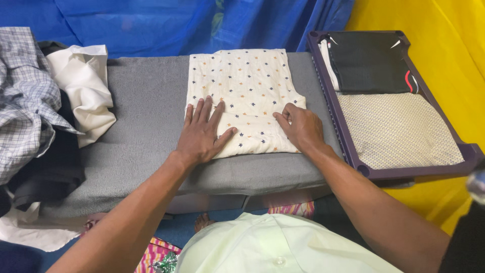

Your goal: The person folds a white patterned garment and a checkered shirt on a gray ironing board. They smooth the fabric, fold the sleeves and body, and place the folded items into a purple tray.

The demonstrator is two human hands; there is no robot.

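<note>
A cream garment with small blue and orange star prints point(241, 86) lies folded on a grey padded board point(146, 116). My left hand point(202, 132) rests flat on its near left part, fingers spread, pressing the cloth down. My right hand point(300, 126) sits at the garment's near right edge, fingers curled and pinching the fabric there. Both forearms reach in from the bottom of the view.
A purple tray point(348, 146) at the right holds a folded cream patterned cloth point(399, 129) and a dark folded one point(369, 60). At the left lies a heap: a checked shirt point(22, 96), a white garment point(83, 86), dark clothes. Blue fabric hangs behind, yellow at the right.
</note>
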